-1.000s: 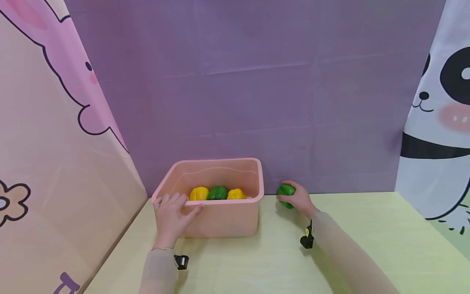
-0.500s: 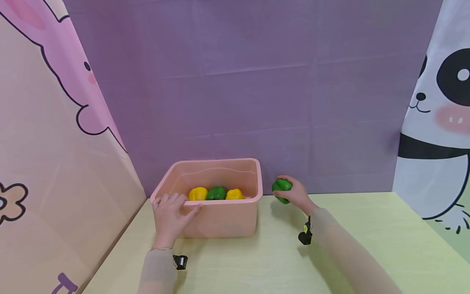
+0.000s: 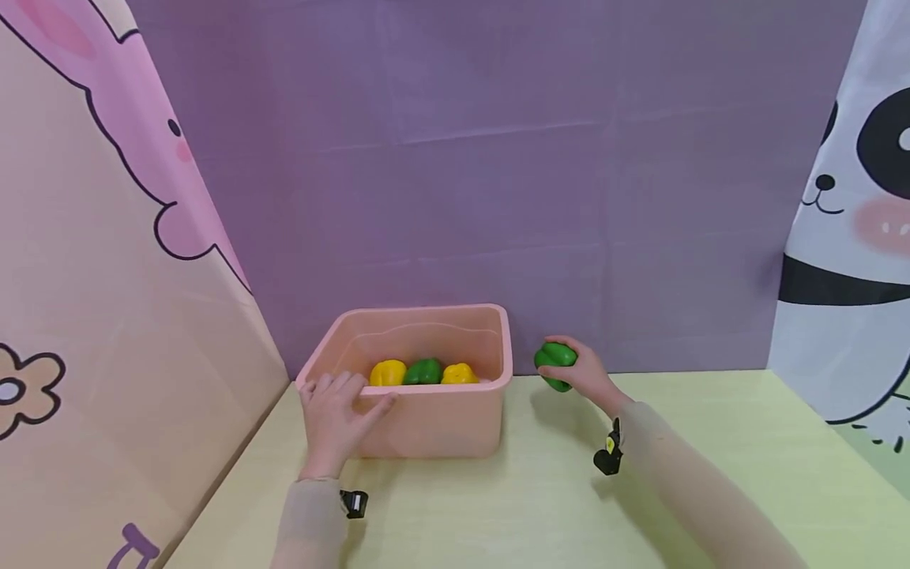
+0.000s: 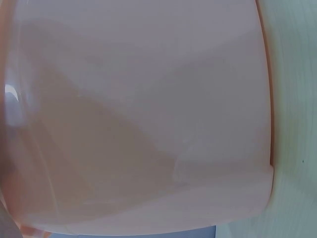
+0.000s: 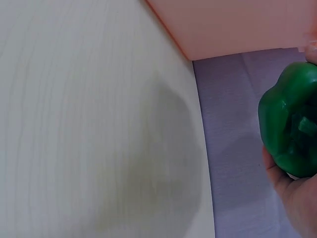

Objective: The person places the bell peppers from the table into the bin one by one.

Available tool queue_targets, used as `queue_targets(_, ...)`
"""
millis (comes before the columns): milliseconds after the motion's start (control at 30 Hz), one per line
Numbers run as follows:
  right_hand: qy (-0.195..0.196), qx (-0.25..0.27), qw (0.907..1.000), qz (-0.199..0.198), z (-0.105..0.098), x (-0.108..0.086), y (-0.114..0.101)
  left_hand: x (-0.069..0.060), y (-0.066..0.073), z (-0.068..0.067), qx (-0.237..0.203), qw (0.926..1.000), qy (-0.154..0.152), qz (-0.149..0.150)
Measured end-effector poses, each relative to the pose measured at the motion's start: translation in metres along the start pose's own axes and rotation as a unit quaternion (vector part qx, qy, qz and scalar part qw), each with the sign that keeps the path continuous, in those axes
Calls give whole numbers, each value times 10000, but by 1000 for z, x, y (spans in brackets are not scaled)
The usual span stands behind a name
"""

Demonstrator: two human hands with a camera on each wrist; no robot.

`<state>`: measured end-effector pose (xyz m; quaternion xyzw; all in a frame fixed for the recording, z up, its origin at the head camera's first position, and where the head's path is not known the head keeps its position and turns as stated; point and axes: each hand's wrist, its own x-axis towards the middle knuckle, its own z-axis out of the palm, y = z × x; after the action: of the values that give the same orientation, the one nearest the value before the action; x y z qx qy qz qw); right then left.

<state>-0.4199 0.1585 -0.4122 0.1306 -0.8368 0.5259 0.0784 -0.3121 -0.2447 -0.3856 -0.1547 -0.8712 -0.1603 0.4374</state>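
A pink plastic bin (image 3: 430, 423) stands on the table at the centre-left in the head view. Its front wall (image 4: 148, 124) fills most of the left wrist view. My left hand (image 3: 337, 423) grips the bin's near rim at the left corner, fingers over the edge and thumb along the outside. To the right of the bin, my right hand (image 3: 588, 379) holds a green bell pepper (image 3: 555, 365) between thumb and fingers, raised above the table. The right wrist view shows this pepper (image 5: 285, 116) from its stem end. Inside the bin lie a yellow bell pepper (image 3: 388, 373), a green one (image 3: 424, 371) and another yellow one (image 3: 460, 374).
The pale wooden table (image 3: 490, 514) meets a purple cloth backdrop (image 3: 455, 174) just behind the bin. A panel with a rabbit print (image 3: 128, 134) rises on the left, and one with a panda print (image 3: 846, 237) on the right.
My right hand has raised the green bell pepper slightly off the table, then shifted a little to the right. The left hand stays on the bin's rim.
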Motion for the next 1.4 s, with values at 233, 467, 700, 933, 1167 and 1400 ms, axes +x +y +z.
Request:
queue_targets(233,152,-18,9998,-133,-5,-7,-4,3,-5,-3,6,10000,-43,-6)
queue_targets(467,-4,90,9996,-252,2,-9,-6,-1,-14,-13,71,9999,-13,-122)
queue_targets(700,-11,112,9997,-233,1,-14,-6,-2,-15,-12,-36,10000,62,12)
queue_targets(933,-54,376,9989,-267,7,-19,-11,0,-13,-13,-40,9999,116,96)
queue_targets(1167,-100,462,9986,-246,10,-21,-15,0,-14,-13,-75,9998,146,86)
queue_targets(1400,-132,495,9984,-237,8,-21,-22,-1,-15,-14,-37,9999,106,74)
